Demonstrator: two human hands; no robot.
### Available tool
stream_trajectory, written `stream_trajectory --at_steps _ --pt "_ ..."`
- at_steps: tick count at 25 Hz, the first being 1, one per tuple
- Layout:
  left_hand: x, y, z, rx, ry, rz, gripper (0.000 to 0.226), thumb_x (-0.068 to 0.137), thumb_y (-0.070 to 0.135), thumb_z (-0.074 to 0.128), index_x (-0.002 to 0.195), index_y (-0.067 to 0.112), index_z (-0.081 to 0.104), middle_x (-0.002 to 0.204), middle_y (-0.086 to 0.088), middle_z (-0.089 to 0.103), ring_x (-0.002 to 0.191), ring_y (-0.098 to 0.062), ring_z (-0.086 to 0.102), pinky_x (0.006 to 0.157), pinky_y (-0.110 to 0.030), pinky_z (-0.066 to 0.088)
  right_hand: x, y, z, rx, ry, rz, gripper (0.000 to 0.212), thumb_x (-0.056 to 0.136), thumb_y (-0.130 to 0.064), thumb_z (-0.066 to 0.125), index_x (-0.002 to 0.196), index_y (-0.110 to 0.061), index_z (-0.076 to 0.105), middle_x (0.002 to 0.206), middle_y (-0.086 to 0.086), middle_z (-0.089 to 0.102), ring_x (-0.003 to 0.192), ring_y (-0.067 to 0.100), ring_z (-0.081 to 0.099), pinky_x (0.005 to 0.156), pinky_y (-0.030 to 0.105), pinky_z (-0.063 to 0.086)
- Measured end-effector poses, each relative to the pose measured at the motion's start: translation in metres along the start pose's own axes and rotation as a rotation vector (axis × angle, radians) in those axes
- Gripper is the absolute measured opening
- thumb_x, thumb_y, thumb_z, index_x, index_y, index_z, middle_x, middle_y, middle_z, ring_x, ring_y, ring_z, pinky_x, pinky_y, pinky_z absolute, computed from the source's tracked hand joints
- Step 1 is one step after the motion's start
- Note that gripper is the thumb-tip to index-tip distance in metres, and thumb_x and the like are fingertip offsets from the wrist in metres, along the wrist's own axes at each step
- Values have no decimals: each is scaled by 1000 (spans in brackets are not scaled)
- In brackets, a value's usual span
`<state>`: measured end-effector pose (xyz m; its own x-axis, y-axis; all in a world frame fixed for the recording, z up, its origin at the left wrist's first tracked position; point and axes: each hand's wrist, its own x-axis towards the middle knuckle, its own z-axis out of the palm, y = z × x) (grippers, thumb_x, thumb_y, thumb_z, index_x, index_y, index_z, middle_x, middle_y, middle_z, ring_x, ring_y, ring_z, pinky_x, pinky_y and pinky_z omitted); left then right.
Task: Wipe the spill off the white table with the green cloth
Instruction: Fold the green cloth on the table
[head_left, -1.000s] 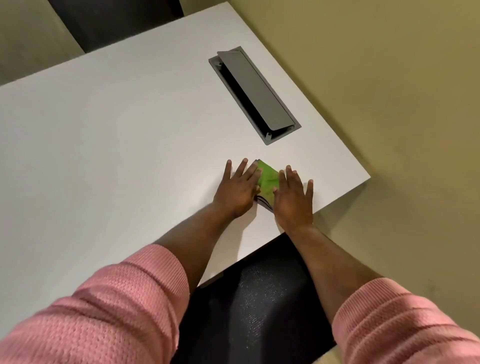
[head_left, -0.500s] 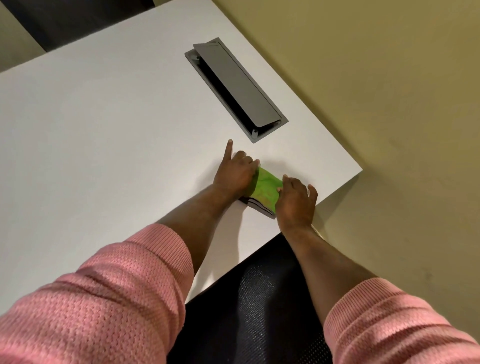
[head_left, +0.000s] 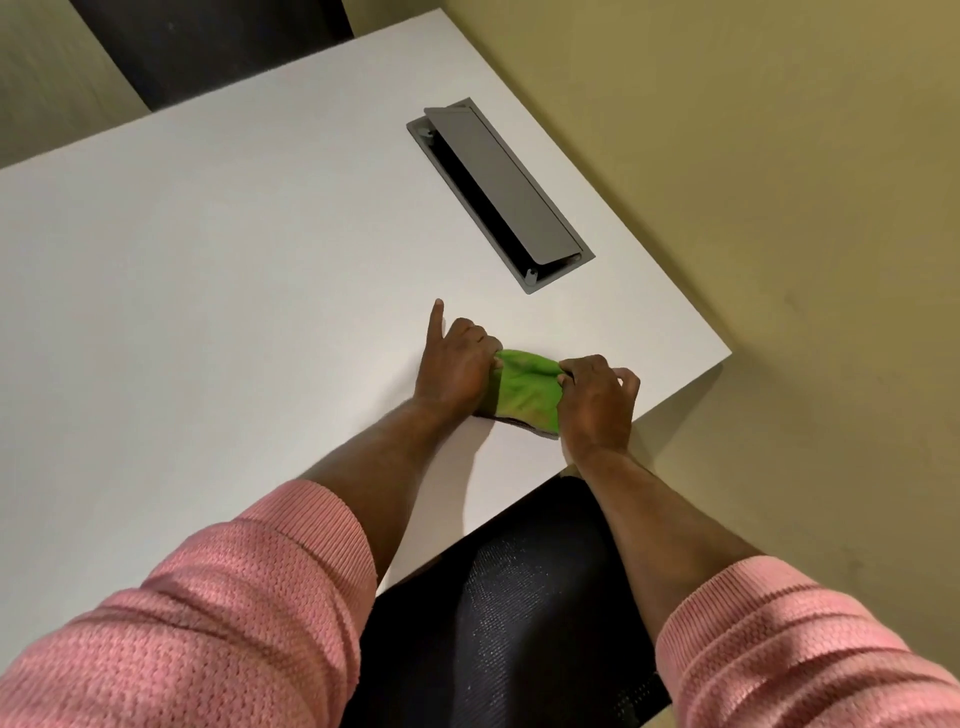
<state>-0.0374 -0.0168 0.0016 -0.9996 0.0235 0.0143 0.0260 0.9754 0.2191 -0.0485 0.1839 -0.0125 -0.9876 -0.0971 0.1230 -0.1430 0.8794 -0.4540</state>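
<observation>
**Head view: both hands pinch the green cloth near the table corner**

Head camera looks down on a white table (head_left: 218, 291) with a grey cable hatch (head_left: 498, 197) set into it, its lid tilted up. That hatch serves as the landmark. The green cloth (head_left: 524, 392) lies on the tabletop on the near side of the hatch, close to the table's near edge and not far from its right corner. The cloth is bunched up, with a darker layer showing along its near edge.

The left hand (head_left: 454, 366) is at the cloth's left end, fingers curled closed onto the fabric, while its index finger sticks out straight, pointing away past the hatch's near end. The right hand (head_left: 597, 402) is at the cloth's right end, fingers bent and pinched shut on the fabric's top fold. Both forearms reach out from pink knitted sleeves (head_left: 218, 623). A black mesh chair seat (head_left: 514, 613) sits below the table's near edge, between the arms. No spill can be made out on the surface.
</observation>
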Motion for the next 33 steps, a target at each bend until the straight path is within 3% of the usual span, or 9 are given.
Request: stream_trajectory --at_steps 5,14,20,26,30,33 --pt "-41 -17 -48 0 52 -72 26 100 32 55 105 23 78 96 -2 72 112 -25 58 126 -56 -2 -10 -49 -30 10 43 -173 20 84 7 70 90 -11 78 87 8 74 84 30 68 96 38 28" --pt "-175 -83 -132 -50 276 -186 14 94 31 70 99 25 82 88 2 74 108 -25 65 124 -61 9 -84 -165 -59 61 -32 -368 23 84 4 72 97 -14 79 89 4 74 89 25 70 114 42 24" --pt "-313 -142 -180 -117 357 -250 13 92 27 73 101 22 82 88 1 75 111 -26 65 125 -62 7 -187 -262 -66 -18 -134 -507 33 82 3 73 112 -11 77 111 13 77 128 27 64 126 44 6" --pt "-453 -200 -210 -127 380 -291 15 92 25 73 103 20 82 90 -1 76 112 -26 65 125 -62 7 -293 -354 -55 -66 -164 -580 43 72 4 75 112 -12 77 111 12 76 117 28 69 126 55 14" --pt "-535 -238 -217 -119 357 -331 15 93 26 72 103 20 82 91 0 76 114 -24 64 127 -58 2 -358 -402 -36 -45 -228 -625 48 66 4 71 110 -15 76 102 5 72 98 26 70 127 52 13" --pt "-581 -258 -216 -130 322 -389 17 94 29 72 105 22 82 95 1 76 116 -22 62 127 -52 -5 -393 -425 -19 -26 -276 -653 47 67 2 69 109 -18 77 101 1 71 96 22 70 126 48 14"
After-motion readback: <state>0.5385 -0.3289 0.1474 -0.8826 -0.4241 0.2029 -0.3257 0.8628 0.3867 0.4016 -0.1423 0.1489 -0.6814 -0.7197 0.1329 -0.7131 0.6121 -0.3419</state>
